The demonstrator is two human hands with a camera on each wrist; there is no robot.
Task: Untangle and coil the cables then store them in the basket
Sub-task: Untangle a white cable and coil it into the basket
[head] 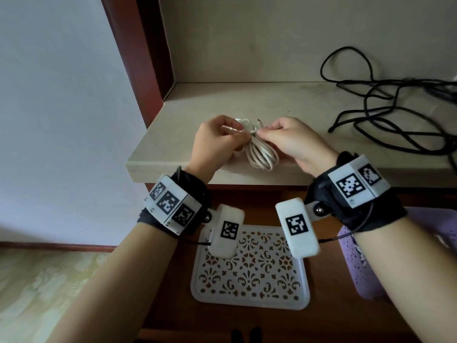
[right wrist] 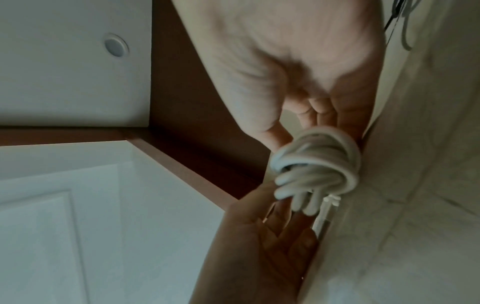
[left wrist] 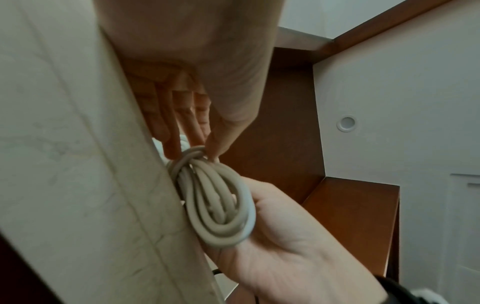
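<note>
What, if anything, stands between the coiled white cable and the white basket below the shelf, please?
Nothing visible blocks it: the coiled white cable is held at the shelf edge, and the white patterned plastic basket lies open below; only the wrist-worn cameras hang over its far rim.

Pale stone shelf (head: 247, 105) set in a niche; front edge runs across the middle of the head view. Back wall of niche (head: 272, 38) same pale stone. Reddish-brown wooden frame (head: 138, 58) along the niche's left side. Plain white wall (head: 61, 107) left of the frame, brown skirting board (head: 57, 246) at its foot. Yellowish patterned floor (head: 37, 288) at lower left. Dark wooden surface (head: 321, 318) below the shelf. Light soft, dim.
</note>
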